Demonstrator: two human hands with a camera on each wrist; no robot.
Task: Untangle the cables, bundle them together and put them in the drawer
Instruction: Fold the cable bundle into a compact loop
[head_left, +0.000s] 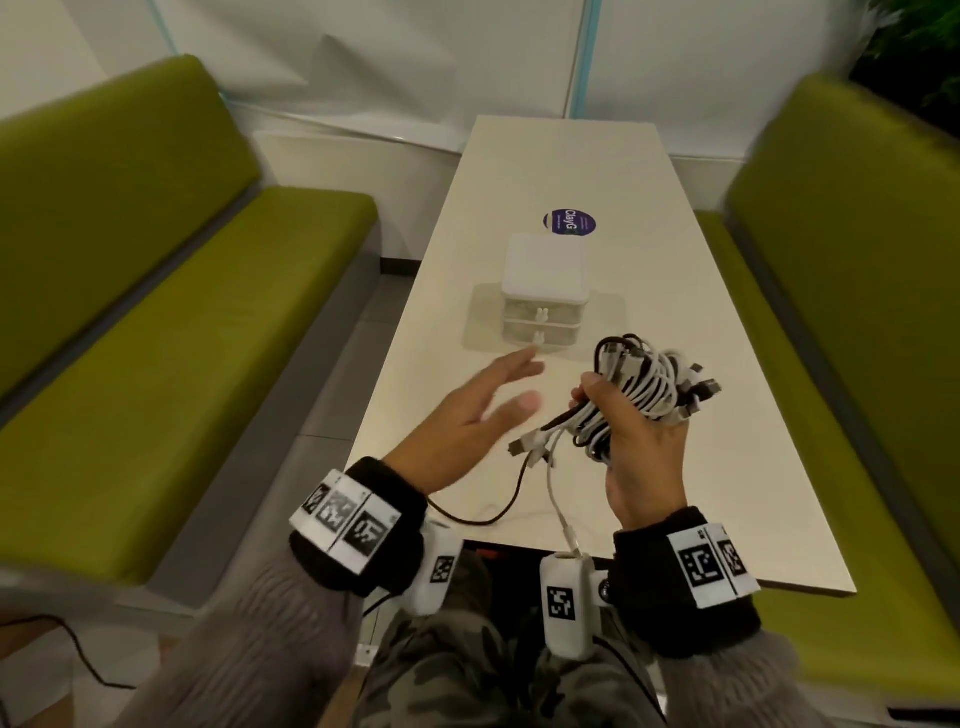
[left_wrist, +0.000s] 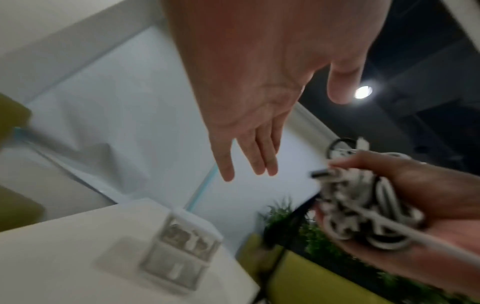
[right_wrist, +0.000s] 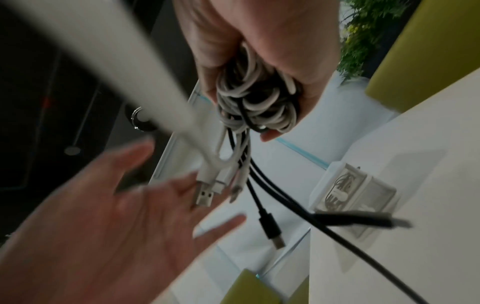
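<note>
Left hand (head_left: 470, 426) flat, fingers straight, stretched forward. Right hand (head_left: 636, 447) raised, grip curled tight around cable bundle (head_left: 644, 387).

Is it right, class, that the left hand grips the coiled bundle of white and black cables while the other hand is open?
No. The right hand grips the coiled bundle of white and black cables; the left hand is the open one, as the head view shows.

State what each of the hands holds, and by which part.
The right hand grips the cable bundle around its coiled middle, plug ends dangling. The left hand is open and holds nothing.
</note>
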